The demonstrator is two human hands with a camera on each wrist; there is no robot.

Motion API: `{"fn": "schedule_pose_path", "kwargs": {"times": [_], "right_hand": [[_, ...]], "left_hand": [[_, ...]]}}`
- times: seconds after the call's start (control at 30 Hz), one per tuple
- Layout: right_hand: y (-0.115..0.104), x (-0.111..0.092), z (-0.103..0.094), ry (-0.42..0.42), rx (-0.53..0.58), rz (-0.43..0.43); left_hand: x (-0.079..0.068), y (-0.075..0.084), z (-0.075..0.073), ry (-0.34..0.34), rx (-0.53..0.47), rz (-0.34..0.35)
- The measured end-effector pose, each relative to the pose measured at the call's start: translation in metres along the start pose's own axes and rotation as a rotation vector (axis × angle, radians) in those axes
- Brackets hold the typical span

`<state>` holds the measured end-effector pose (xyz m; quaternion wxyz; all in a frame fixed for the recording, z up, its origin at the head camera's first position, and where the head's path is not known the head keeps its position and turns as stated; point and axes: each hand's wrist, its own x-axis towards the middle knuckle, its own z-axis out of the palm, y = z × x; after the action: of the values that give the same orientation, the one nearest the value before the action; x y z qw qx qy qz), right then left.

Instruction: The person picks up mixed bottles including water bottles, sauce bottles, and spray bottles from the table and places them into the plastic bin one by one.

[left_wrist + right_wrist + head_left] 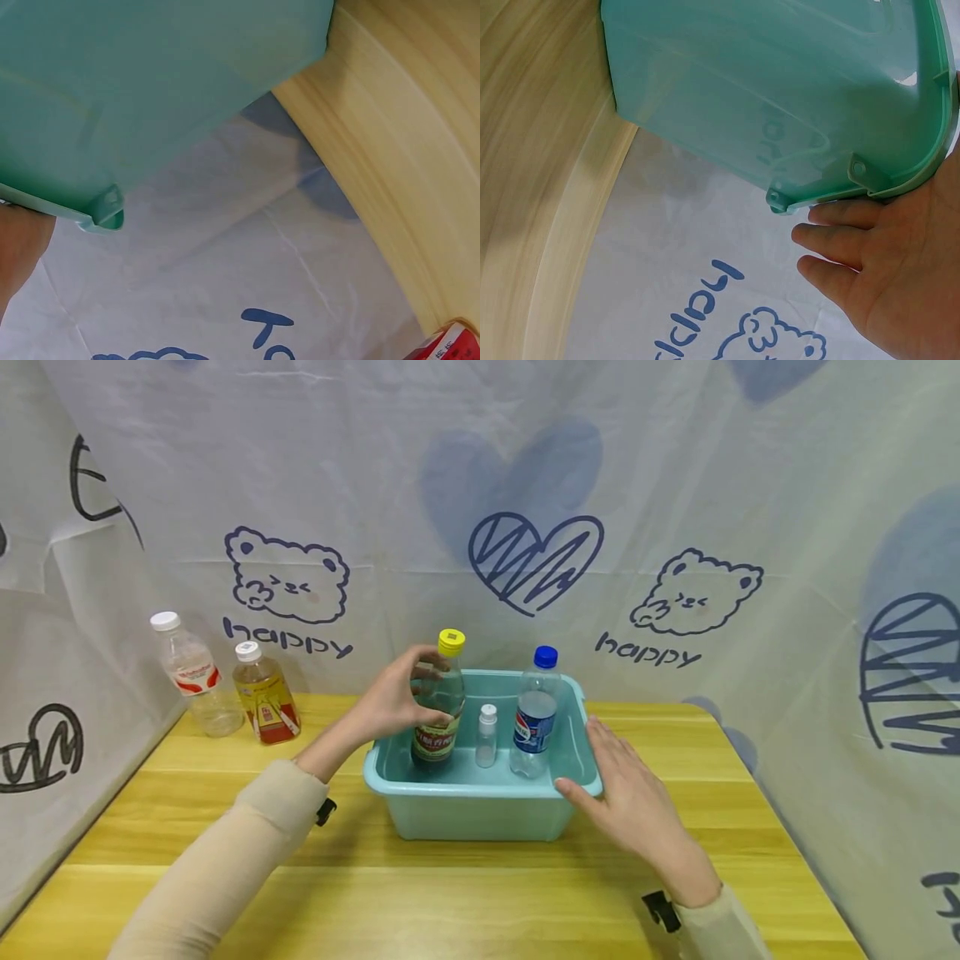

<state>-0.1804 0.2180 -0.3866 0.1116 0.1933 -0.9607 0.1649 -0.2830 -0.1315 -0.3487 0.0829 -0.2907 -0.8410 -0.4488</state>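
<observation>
My left hand (396,695) grips a dark bottle with a yellow cap (435,742), fingers and thumb round its upper body. The bottle stands in the left part of a pale teal plastic basin (480,817). In the left wrist view, only a bit of the left hand (21,251) shows beside the basin's rim (45,206). At the basin's right end, my right hand (637,797) rests with fingers extended along the rim, thumb at the front corner. From the right wrist, the fingers of that hand (900,270) look straight, lying against the rim's outside.
Also in the basin are a small clear bottle with a white cap (487,743) and a blue-capped Pepsi bottle (534,731). On the table's left stand a clear bottle (197,681) and a yellow-labelled drink bottle (267,697). A printed cloth (420,602) hangs behind.
</observation>
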Motion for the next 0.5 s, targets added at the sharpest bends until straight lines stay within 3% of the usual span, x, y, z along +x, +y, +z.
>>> {"fn": "schedule_pose_path", "kwargs": {"times": [0.5], "right_hand": [[0.0000,-0.0010,-0.0003,-0.014,-0.003,0.008]], "left_hand": [[0.0024,-0.0020,0.0026,-0.039,0.095,-0.101]]}}
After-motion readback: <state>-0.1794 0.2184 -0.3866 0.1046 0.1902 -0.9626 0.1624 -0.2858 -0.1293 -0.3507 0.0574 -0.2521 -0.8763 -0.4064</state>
